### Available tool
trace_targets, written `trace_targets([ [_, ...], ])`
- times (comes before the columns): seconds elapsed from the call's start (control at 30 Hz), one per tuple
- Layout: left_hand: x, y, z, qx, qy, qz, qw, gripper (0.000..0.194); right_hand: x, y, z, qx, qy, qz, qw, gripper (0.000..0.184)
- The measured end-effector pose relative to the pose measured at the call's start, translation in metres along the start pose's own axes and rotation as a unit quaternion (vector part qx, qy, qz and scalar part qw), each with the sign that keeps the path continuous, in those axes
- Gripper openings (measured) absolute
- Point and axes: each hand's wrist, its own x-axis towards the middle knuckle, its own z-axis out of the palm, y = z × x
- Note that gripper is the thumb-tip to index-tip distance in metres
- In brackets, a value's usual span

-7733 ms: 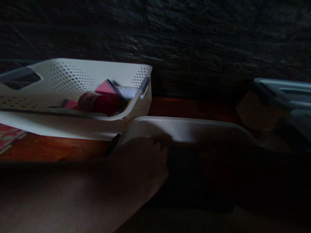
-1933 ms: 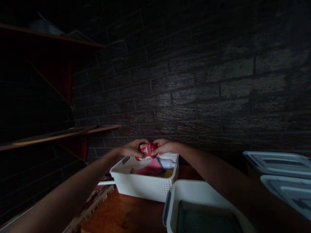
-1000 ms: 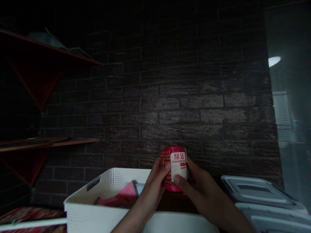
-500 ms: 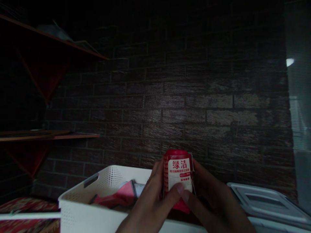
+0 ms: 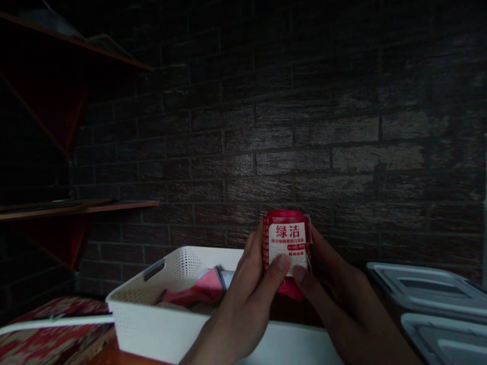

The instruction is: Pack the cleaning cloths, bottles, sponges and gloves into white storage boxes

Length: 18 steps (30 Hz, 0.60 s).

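Note:
Both my hands hold up a red roll-shaped packet (image 5: 286, 238) with a white label bearing red characters, in front of the dark brick wall. My left hand (image 5: 247, 294) wraps its left side, thumb pressed on the label's lower edge. My right hand (image 5: 335, 294) grips the right side, thumb touching the bottom of the label. Below and to the left stands a white perforated basket (image 5: 152, 314) holding a pink-red packet (image 5: 201, 290) and a pale tube-like thing.
A second white bin's rim (image 5: 292, 344) lies under my wrists. Grey-lidded containers (image 5: 422, 289) sit at the right. Wooden shelves (image 5: 79, 205) jut from the wall at left. A red patterned cloth (image 5: 49, 329) covers the lower left corner.
Both hands lifted the red packet out of the white basket and raised it toward the camera, label facing me; over the last half second it rose a little higher.

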Motion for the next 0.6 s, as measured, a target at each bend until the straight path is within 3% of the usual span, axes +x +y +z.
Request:
trace_targets([
  [0.13,-0.001,-0.009,-0.001,-0.023,0.005,-0.011,1.0,0.06,-0.001,0.003,-0.003,0.013,0.009,0.005,1.0,0.063],
  [0.3,-0.003,-0.02,-0.001,-0.05,0.02,0.002,0.999,0.055,-0.002,0.01,-0.005,0.027,-0.035,0.033,0.998,0.067],
  [0.6,-0.006,-0.018,-0.003,-0.024,0.022,-0.001,0.999,0.055,0.0,0.014,-0.006,-0.003,-0.049,0.0,0.999,0.077],
])
